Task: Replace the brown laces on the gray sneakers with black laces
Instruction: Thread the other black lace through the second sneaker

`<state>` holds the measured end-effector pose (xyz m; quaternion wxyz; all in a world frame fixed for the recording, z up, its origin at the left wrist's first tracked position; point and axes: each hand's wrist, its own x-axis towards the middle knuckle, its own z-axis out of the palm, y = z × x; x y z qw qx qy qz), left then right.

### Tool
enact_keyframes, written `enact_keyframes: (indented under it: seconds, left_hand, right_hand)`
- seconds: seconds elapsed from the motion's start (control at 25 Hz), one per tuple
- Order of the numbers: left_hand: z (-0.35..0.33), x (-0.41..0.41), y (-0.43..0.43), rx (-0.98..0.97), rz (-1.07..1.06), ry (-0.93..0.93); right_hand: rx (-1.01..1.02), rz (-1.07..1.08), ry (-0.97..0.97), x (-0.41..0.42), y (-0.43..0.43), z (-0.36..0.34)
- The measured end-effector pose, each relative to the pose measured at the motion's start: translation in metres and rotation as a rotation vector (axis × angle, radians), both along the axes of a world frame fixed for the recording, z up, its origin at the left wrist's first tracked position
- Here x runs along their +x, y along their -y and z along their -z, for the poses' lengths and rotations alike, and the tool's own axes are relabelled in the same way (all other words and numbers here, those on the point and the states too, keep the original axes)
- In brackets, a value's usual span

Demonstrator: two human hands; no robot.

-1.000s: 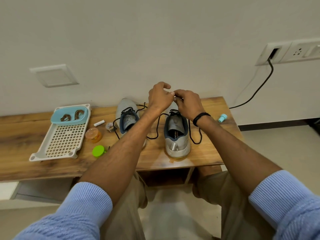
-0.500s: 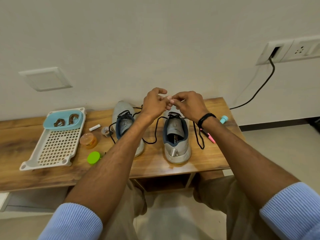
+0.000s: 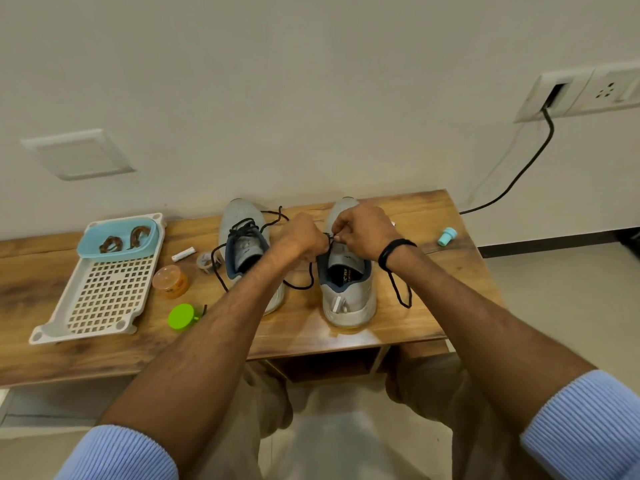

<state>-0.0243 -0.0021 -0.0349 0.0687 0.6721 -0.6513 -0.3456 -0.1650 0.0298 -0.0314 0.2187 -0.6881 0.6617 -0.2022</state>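
Two hands over the sneaker on the right (image 3: 347, 296), knuckles nearly touching. The left hand (image 3: 304, 242) has its fingers curled in, pinching the black lace (image 3: 298, 288) just above the tongue. The right hand (image 3: 363, 233) pinches the same lace btwn thumb & forefinger, other fingers tucked under; a dark wristband (image 3: 394, 251) sits on that wrist. Lace ends hang loose both sides: one loop drops onto the table (image 3: 433, 216) btwn the shoes, another trails down the outer side past the heel.

Both shoes stand upright mid-table, heels toward the person, toes to the wall. The sneaker on the left (image 3: 242, 216) is partly behind the left forearm, w/ a second black lace (image 3: 243, 230) bunched at its top eyelets and ends straggling across the wood.

The brown laces (image 3: 119, 240) lie coiled in a blue bowl (image 3: 152, 239) at the far end of the white tray (image 3: 104, 299), well left of the shoes. Just right of the tray: an orange jar (image 3: 171, 280), and a green lid (image 3: 180, 316) nearer the front edge. A teal cap (image 3: 446, 236) lies alone at the far right.
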Motion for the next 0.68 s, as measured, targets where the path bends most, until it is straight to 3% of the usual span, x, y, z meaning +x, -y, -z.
enact_keyframes:
  seconds: [0.32, 0.68]
  left_hand:
    - [-0.003, 0.02, 0.007, 0.196, -0.179, -0.354]
    - [-0.001, 0.009, 0.014, 0.207, -0.164, -0.221]
  right_hand:
    - [0.0, 0.044, 0.026, 0.001, 0.001, 0.008]
    - [0.004, 0.144, 0.208, 0.011, -0.003, 0.017]
